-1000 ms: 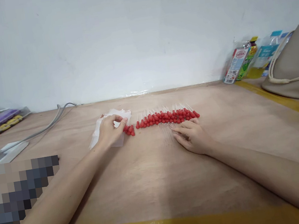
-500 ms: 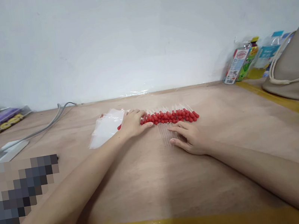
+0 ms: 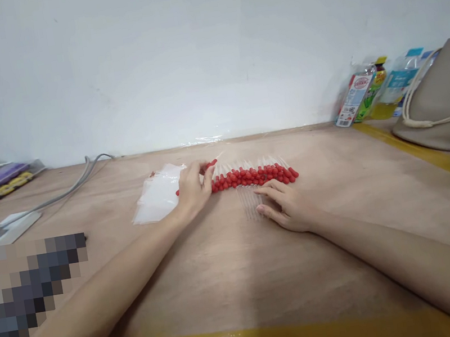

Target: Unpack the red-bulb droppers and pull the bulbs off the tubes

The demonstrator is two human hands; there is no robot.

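Thumb and fingers of the left hand (image 3: 194, 187) pinch a small red bulb with a thin clear stem (image 3: 212, 163), at the left end of a crowded row of glossy red bulbs (image 3: 252, 175) with pale stems pointing to the wall. That hand hides whatever lies behind it, with one red tip showing between it and the overlapping translucent white sheets (image 3: 155, 196). Loosely curled, the right hand (image 3: 285, 205) covers the right edge of a bundle of slender clear tubes (image 3: 249, 204); whether it grips one, I cannot tell. Well apart stand a taupe bag with cream cord (image 3: 445, 99), a clear blue-capped bottle (image 3: 402, 84) and, leftward, a grey cable (image 3: 70, 192).
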